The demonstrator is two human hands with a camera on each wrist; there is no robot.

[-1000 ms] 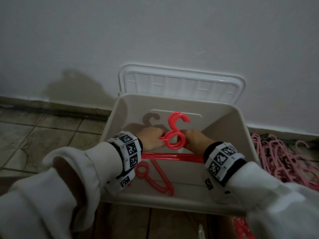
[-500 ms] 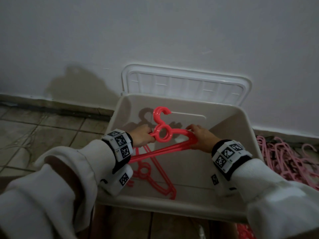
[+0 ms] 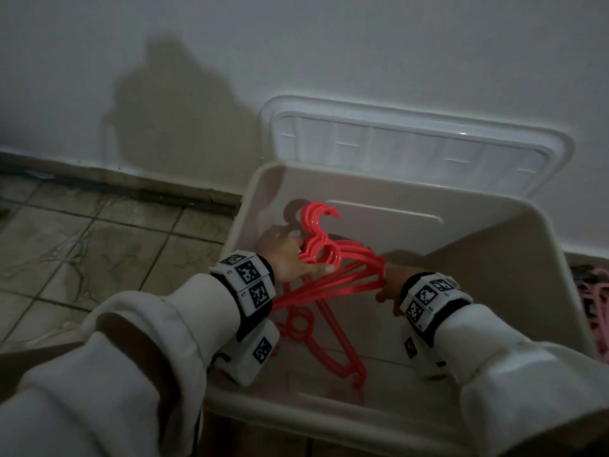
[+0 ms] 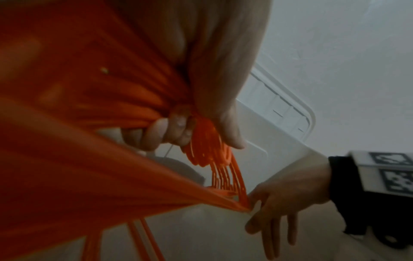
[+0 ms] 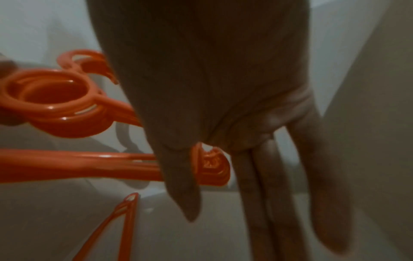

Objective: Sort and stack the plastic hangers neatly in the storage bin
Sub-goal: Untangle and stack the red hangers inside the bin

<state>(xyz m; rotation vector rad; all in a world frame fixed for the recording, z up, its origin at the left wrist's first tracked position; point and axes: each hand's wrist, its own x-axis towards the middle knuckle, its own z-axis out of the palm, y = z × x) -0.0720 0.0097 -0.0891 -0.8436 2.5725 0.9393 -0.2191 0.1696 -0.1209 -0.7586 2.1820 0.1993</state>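
Head view: the storage bin (image 3: 514, 225), beige and open, is sitting on the tiled floor (image 3: 99, 252) against the white wall (image 3: 329, 44), with its lid (image 3: 412, 150) leaning upright behind it. Inside the bin, the left hand (image 3: 290, 263) is gripping a bundle of red hangers (image 3: 336, 275) at the ring below the hooks, thumb lying across the front. The bundle is tilting, hooks pointing up toward the bin's back wall. The right hand (image 3: 390, 288) is touching the bundle's shoulder end on the bin's right half. More red hangers (image 3: 329, 344) are lying flat on the bin floor, beneath the held bundle. A heap of pink hangers (image 3: 593, 301) is lying on the floor just right of the bin. Both wrists are wearing marker-covered bands over white sleeves.

Left wrist view: the left hand's fingers (image 4: 170, 130) are curling round the bundle of red hangers (image 4: 208, 146) near the necks, thumb pressing from the other side. The right hand (image 4: 288, 197) is meeting the bundle's far tip, its fingers straight and spread downward, above the bin floor. The lid (image 4: 288, 106) is showing beyond the bin's rim.

Right wrist view: the right hand (image 5: 223, 106) is holding its fingers (image 5: 268, 194) straight and loose, with the thumb lying over the shoulder ends of the bundle (image 5: 210, 166). Rings and hooks are showing to the left, toward the bin's back wall. One loose hanger tip (image 5: 127, 204) is lying below on the bin floor.
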